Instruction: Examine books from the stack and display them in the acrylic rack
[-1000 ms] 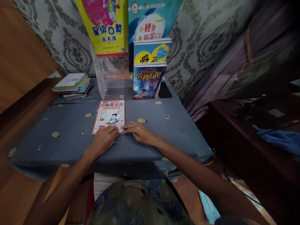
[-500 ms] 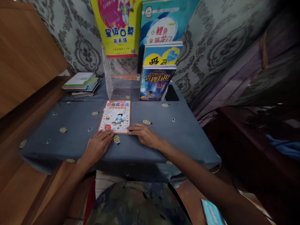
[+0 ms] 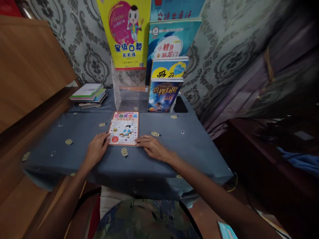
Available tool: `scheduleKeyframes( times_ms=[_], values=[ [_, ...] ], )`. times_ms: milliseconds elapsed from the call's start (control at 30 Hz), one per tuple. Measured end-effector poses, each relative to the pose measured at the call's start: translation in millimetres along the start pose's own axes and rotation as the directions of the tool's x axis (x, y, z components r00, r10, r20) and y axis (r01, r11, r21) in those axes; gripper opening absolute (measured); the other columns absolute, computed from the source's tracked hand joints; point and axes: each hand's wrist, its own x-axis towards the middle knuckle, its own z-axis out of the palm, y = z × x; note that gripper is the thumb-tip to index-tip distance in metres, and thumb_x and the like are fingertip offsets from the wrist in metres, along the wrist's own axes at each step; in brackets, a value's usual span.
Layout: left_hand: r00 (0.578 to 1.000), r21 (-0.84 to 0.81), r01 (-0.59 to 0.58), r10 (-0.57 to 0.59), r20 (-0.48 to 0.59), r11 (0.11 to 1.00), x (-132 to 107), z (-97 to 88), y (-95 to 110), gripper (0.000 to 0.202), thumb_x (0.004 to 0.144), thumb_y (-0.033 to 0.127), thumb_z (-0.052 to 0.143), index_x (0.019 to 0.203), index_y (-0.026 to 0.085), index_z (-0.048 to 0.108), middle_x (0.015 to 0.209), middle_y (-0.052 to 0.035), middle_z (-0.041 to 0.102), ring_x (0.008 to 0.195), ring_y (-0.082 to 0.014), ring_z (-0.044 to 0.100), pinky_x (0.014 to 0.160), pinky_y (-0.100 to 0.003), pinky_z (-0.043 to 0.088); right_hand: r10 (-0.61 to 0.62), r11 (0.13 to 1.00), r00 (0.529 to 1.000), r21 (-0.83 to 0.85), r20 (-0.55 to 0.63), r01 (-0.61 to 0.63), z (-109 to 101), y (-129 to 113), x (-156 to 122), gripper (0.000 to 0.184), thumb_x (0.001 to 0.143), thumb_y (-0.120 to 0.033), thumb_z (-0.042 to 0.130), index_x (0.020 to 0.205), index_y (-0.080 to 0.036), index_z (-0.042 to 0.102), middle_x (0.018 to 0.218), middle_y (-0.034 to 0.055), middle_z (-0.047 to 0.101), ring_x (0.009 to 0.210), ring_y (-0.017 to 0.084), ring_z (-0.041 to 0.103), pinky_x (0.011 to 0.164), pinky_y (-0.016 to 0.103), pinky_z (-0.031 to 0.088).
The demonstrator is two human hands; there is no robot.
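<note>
A thin picture book (image 3: 124, 129) with an orange border lies face up on the cloth-covered table; its cover has a cartoon figure in blue and large Chinese characters. My left hand (image 3: 97, 147) holds its lower left edge, fingers bent close together. At the lower right corner, my right hand (image 3: 153, 146) pinches the book with thumb and fingers. The thumbs are partly hidden.
Behind the book stands a clear plastic rack (image 3: 128, 101) holding a yellow workbook (image 3: 128, 39). Upright books, including a dark blue one (image 3: 163, 96), fill its right side. A black phone-like slab (image 3: 180, 104) and a book stack (image 3: 88, 93) flank it.
My left hand has slid from the book's bottom edge to its left edge. My right hand keeps to the lower right corner. The view has tilted up slightly.
</note>
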Motion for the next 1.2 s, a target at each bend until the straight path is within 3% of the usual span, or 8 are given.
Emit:
scheduleKeyframes(
  times_ms=[200,333,467,633,800,900,1000,1200],
  values=[
    [0.986,-0.307,0.163,-0.169,0.009,0.938,32.4,2.8,-5.9,0.042,0.084,0.040,0.052,0.114,0.016,0.070,0.104,-0.0118,0.075,0.094,-0.0279,0.069,0.089,-0.045,0.054,0.013,1.000,1.000,0.016,-0.001,-0.013,0.7,1.2,-0.5,0.036,0.085,0.002,0.053,0.107,-0.016,0.074,0.118,0.0124,0.074,0.115,0.022,0.066,0.100,0.045,0.052],
    [0.917,-0.693,0.357,-0.376,0.132,0.627,38.7,-1.2,-10.5,0.047,0.066,0.040,0.066,0.104,0.013,0.072,0.099,-0.0102,0.075,0.089,-0.0260,0.071,0.080,-0.038,0.058,0.013,1.000,1.000,0.025,-0.009,-0.013,2.1,3.3,-0.7,0.035,0.085,0.001,0.053,0.106,-0.018,0.074,0.118,0.0115,0.074,0.114,0.021,0.066,0.100,0.045,0.052],
    [0.887,-0.833,0.404,-0.383,0.257,0.377,30.5,-7.1,-7.9,0.056,0.061,0.034,0.074,0.113,0.013,0.072,0.105,-0.0106,0.075,0.094,-0.0273,0.072,0.083,-0.038,0.059,0.021,0.997,0.999,0.077,-0.046,-0.017,1.1,2.2,1.0,0.035,0.087,-0.001,0.052,0.109,-0.018,0.073,0.113,0.0104,0.075,0.110,0.020,0.067,0.099,0.041,0.052],
    [0.972,-0.794,0.225,-0.184,0.145,0.565,24.9,-18.0,0.3,0.074,0.064,0.050,0.083,0.127,0.017,0.066,0.127,-0.0132,0.068,0.114,-0.0299,0.065,0.097,-0.040,0.055,0.103,0.988,0.995,0.115,0.002,-0.102,-5.9,-1.5,2.1,0.037,0.091,-0.027,0.067,0.127,-0.017,0.065,0.117,0.0126,0.072,0.112,0.023,0.064,0.099,0.043,0.051],
    [0.998,-0.627,0.039,-0.057,-0.008,0.778,26.4,-20.1,7.4,0.054,0.080,0.058,0.069,0.120,0.021,0.068,0.125,-0.0108,0.060,0.119,-0.0277,0.060,0.096,-0.040,0.054,0.126,0.991,0.991,0.041,0.038,-0.127,-5.6,-2.3,-0.5,0.063,0.084,-0.042,0.076,0.138,-0.019,0.054,0.126,0.0144,0.065,0.118,0.026,0.059,0.100,0.045,0.049],
    [0.988,-0.464,-0.101,0.036,-0.148,0.880,28.5,-18.8,15.8,0.037,0.087,0.052,0.064,0.110,0.024,0.069,0.134,-0.0114,0.049,0.130,-0.0290,0.050,0.104,-0.046,0.049,0.121,0.992,0.992,-0.041,-0.034,-0.123,-1.5,-1.6,-1.7,0.052,0.090,-0.031,0.070,0.137,-0.017,0.054,0.122,0.0158,0.066,0.113,0.026,0.060,0.096,0.044,0.052],
    [0.958,-0.379,-0.265,0.197,-0.210,0.886,34.8,-23.7,34.1,0.027,0.093,0.046,0.056,0.107,0.024,0.064,0.139,-0.0117,0.049,0.138,-0.0290,0.043,0.110,-0.049,0.042,0.115,0.988,0.983,-0.087,-0.141,-0.129,-0.2,-2.2,-1.2,0.034,0.095,-0.021,0.060,0.128,-0.015,0.061,0.112,0.0152,0.070,0.103,0.025,0.065,0.090,0.041,0.054],
    [0.900,-0.160,-0.372,0.313,-0.303,0.915,53.0,-66.3,95.7,0.018,0.096,0.039,0.053,0.101,0.024,0.062,0.098,-0.0037,0.067,0.100,-0.0233,0.059,0.096,-0.041,0.047,0.291,0.954,0.882,0.187,-0.371,-0.236,-10.5,-19.8,5.3,0.022,0.096,-0.027,0.055,0.108,-0.021,0.073,0.096,0.0071,0.076,0.089,0.022,0.070,0.084,0.036,0.055]
  ],
)
